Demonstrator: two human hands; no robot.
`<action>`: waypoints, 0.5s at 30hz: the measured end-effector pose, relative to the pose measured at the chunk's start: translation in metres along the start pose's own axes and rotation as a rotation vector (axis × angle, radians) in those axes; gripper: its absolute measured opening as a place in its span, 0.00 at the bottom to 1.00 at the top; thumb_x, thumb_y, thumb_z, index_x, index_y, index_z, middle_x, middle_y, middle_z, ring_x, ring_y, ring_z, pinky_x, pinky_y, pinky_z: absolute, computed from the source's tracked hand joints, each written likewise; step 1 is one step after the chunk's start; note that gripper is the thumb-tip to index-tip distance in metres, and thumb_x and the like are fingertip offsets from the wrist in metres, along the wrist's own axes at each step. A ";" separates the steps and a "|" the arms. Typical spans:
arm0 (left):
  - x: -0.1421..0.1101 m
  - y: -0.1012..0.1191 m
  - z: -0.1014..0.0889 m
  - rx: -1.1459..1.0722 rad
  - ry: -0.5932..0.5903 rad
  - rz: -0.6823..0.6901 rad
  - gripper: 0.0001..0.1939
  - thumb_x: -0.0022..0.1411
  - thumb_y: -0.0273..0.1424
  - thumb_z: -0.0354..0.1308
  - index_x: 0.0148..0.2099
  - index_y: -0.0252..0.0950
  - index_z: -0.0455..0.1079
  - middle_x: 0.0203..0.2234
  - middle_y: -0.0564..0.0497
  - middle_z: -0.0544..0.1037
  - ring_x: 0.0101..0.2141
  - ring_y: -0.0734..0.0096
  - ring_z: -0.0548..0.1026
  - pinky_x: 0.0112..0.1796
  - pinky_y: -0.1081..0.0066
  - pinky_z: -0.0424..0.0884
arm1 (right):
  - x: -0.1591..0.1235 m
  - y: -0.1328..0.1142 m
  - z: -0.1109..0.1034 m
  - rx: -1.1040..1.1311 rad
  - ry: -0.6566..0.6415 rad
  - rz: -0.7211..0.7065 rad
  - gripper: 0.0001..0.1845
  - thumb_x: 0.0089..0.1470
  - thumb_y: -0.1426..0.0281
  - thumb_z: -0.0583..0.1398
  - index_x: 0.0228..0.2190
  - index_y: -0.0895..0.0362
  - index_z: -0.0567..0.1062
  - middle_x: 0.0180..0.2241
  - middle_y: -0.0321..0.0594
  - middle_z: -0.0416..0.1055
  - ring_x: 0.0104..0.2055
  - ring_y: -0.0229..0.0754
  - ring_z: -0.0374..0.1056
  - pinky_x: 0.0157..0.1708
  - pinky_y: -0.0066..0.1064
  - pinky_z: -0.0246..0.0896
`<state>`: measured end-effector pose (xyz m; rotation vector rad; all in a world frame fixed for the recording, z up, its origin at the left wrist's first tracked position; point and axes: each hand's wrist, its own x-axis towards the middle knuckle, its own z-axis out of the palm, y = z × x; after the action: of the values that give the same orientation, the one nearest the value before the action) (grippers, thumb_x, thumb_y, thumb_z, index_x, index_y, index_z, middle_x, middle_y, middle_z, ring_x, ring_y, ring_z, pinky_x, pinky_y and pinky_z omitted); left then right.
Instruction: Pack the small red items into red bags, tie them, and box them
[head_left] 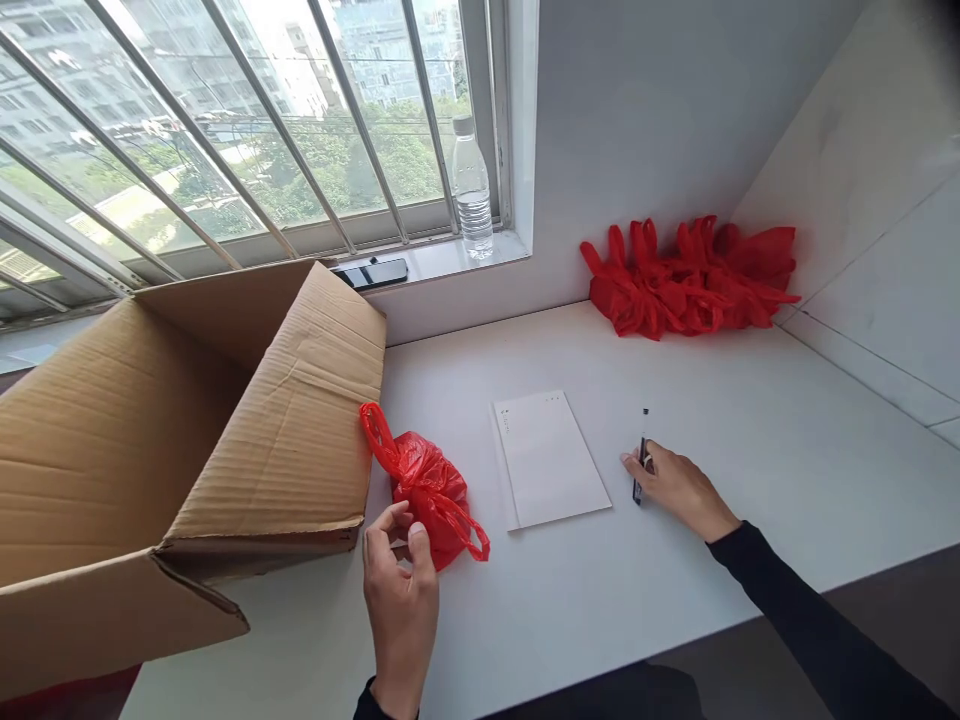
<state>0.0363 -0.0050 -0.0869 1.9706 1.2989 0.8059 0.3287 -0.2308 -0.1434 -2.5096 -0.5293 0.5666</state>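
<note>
A tied red plastic bag (426, 490) lies on the white table (750, 470) beside the flap of a large open cardboard box (187, 440). My left hand (400, 585) pinches the near side of that bag, fingers curled together. To the right, my right hand (675, 485) rests on the table with its fingers closed around a dark pen (639, 470). A small dark pen cap (646, 411) lies just beyond it. Between my hands sits a white sheet of paper (547, 457).
A heap of red plastic bags (690, 278) lies in the far right corner against the wall. On the window sill stand a clear water bottle (472, 190) and a dark flat device (371, 272). Barred windows run behind the box.
</note>
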 end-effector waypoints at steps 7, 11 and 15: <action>0.036 -0.011 0.015 -0.012 -0.073 -0.054 0.34 0.67 0.46 0.57 0.69 0.37 0.60 0.61 0.39 0.73 0.60 0.51 0.72 0.59 0.53 0.68 | 0.008 -0.018 0.000 -0.129 0.106 0.016 0.22 0.64 0.55 0.53 0.52 0.56 0.70 0.30 0.44 0.75 0.34 0.56 0.73 0.31 0.38 0.57; 0.053 -0.008 0.016 -0.012 -0.122 -0.001 0.23 0.63 0.46 0.57 0.51 0.36 0.75 0.44 0.42 0.81 0.46 0.48 0.79 0.49 0.52 0.74 | -0.014 -0.053 -0.002 -0.019 0.132 -0.205 0.20 0.67 0.60 0.53 0.56 0.54 0.69 0.31 0.38 0.74 0.36 0.50 0.74 0.37 0.38 0.65; 0.055 0.002 0.006 -0.015 -0.248 0.293 0.16 0.61 0.43 0.58 0.44 0.42 0.79 0.38 0.49 0.79 0.37 0.59 0.79 0.35 0.66 0.75 | -0.044 -0.098 0.001 0.122 0.101 -0.545 0.15 0.68 0.66 0.55 0.53 0.48 0.73 0.42 0.38 0.76 0.43 0.43 0.73 0.45 0.32 0.69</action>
<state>0.0605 0.0449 -0.0808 2.1998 0.8719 0.6746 0.2665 -0.1732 -0.0770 -2.1329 -1.0543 0.2507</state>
